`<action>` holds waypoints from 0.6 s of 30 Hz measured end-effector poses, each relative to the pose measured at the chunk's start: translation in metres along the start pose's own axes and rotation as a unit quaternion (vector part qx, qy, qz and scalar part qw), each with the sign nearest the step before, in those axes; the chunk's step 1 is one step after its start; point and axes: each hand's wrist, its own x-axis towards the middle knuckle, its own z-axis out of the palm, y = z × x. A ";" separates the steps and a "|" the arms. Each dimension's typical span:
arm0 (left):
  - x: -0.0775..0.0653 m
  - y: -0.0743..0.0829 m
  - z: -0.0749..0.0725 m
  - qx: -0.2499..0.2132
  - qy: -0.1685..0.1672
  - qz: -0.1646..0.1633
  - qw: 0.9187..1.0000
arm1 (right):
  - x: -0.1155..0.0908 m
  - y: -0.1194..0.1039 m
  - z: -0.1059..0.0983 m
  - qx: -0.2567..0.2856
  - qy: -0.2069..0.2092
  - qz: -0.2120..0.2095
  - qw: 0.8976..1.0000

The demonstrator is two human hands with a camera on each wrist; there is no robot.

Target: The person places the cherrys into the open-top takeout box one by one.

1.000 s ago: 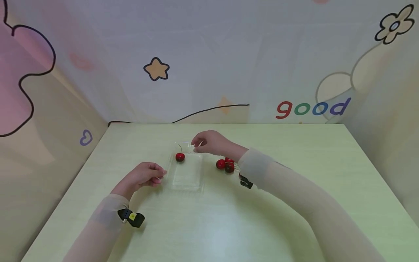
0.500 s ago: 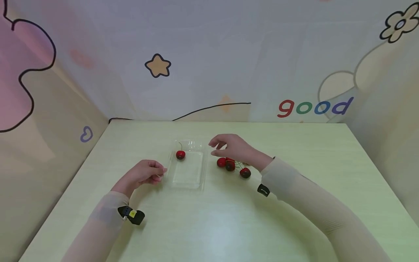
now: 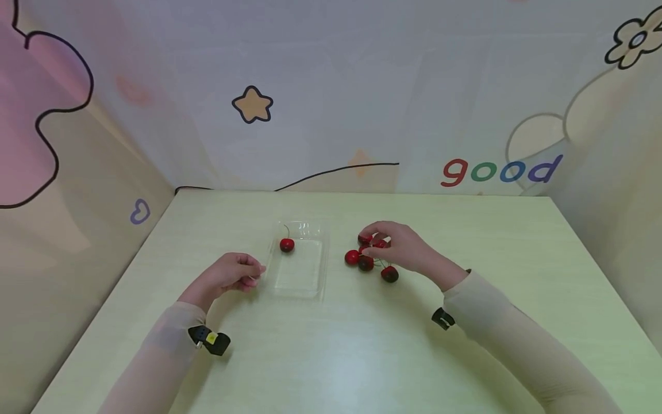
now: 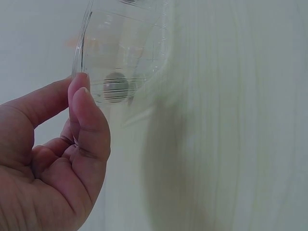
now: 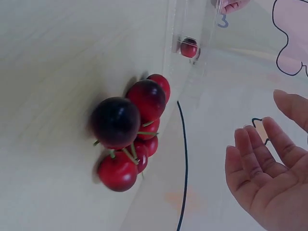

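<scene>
A clear plastic box (image 3: 298,279) lies on the table, with one dark red cherry (image 3: 287,245) near its far left corner, stem pointing up. My left hand (image 3: 230,273) pinches the box's left rim between thumb and fingertips; the left wrist view shows this hand (image 4: 67,144) at the thin clear edge (image 4: 82,53). To the right of the box, several cherries (image 3: 365,263) lie in a cluster with green stems. Over that cluster hovers my right hand (image 3: 400,246), thumb apart from loosely bent fingers. In the right wrist view this hand (image 5: 269,173) holds nothing.
The pale wood-grain table (image 3: 310,356) meets a printed cloth backdrop (image 3: 331,103) at its far edge, and cloth sides rise left and right. One darker cherry (image 3: 389,274) sits at the near right of the cluster. Small black cameras are strapped to both wrists.
My right hand has moved right from the box's far right corner to above the cherry cluster. The left hand stays at the box's left rim.
</scene>
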 end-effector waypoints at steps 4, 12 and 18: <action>0.001 0.000 0.001 -0.001 0.003 -0.001 1.000 | -0.009 0.012 0.000 -0.007 0.007 -0.001 1.000; 0.000 0.000 0.001 0.001 0.006 -0.003 1.000 | -0.023 0.029 0.004 -0.009 -0.001 0.023 1.000; 0.001 -0.001 0.002 0.001 0.007 -0.004 1.000 | -0.030 0.040 0.005 -0.018 -0.013 0.034 0.999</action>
